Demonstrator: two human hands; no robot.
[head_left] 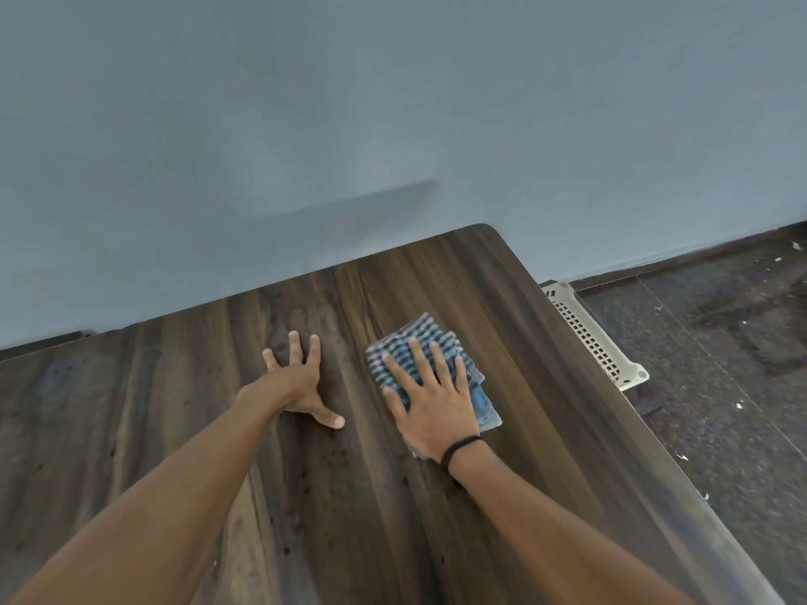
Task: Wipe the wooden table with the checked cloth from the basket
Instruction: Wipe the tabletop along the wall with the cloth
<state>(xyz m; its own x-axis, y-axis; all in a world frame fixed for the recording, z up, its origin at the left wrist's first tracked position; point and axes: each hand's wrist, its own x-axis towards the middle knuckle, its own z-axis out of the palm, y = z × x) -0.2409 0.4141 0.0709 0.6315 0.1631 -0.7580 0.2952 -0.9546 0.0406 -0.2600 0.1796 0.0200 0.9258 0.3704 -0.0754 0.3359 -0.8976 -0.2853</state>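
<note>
A folded blue-and-white checked cloth (pixel 420 338) lies on the dark wooden table (pixel 502 307), toward its far right part. My right hand (pixel 430 395) presses flat on the cloth with fingers spread, covering its near half. My left hand (pixel 301 377) rests flat on the bare wood to the left of the cloth, fingers apart, holding nothing. A cream plastic basket (pixel 589 338) with a perforated wall sits on the floor just beyond the table's right edge, mostly hidden by the tabletop.
A plain grey wall (pixel 393 124) runs along the table's far edge. Dark speckled floor (pixel 720 364) with small bits of debris lies to the right. Small dark spots mark the wood in front of my hands.
</note>
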